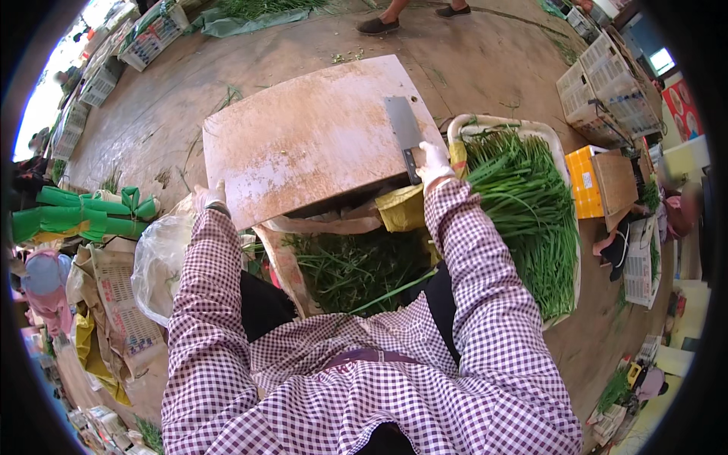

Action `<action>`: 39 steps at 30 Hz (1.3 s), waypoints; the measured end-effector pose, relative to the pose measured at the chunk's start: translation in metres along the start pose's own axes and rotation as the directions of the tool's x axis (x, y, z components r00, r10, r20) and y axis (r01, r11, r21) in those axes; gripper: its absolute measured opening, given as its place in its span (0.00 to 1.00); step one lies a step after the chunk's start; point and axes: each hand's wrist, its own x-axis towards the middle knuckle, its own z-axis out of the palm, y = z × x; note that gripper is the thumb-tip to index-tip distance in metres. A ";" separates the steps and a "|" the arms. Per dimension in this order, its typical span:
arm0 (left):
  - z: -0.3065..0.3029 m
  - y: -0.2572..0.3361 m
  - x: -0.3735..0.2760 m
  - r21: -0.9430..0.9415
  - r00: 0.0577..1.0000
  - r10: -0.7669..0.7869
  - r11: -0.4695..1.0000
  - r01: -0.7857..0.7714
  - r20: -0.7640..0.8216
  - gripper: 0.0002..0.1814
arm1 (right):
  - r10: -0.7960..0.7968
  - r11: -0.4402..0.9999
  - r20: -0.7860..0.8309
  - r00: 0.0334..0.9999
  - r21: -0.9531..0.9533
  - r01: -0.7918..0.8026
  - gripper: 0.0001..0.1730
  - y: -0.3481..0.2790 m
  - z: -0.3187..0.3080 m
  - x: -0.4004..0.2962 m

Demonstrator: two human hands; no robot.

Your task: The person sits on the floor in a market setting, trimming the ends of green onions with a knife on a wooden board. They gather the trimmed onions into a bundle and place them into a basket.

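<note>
A worn white cutting board, stained brown, lies tilted before me. My left hand, in a pale glove, grips its near left corner. At the near right corner my gloved right hand holds the board's edge, its fingertips right beside the black handle of a cleaver. The cleaver rests flat on the board, blade pointing away from me. Beneath the board's near edge, an open woven sack between my knees contains loose green trimmings. Garlic chives fill a white crate by my right arm.
Left of me are a clear plastic bag, green rolled bundles and a plastic crate. An orange checked box and stacked white crates stand right. A person's shoes are on the floor ahead.
</note>
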 end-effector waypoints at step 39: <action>-0.007 -0.161 0.126 -0.788 0.832 -0.088 0.280 0.548 0.547 0.33 | -0.276 0.450 0.102 0.956 -0.865 0.223 0.31 0.002 0.056 -0.043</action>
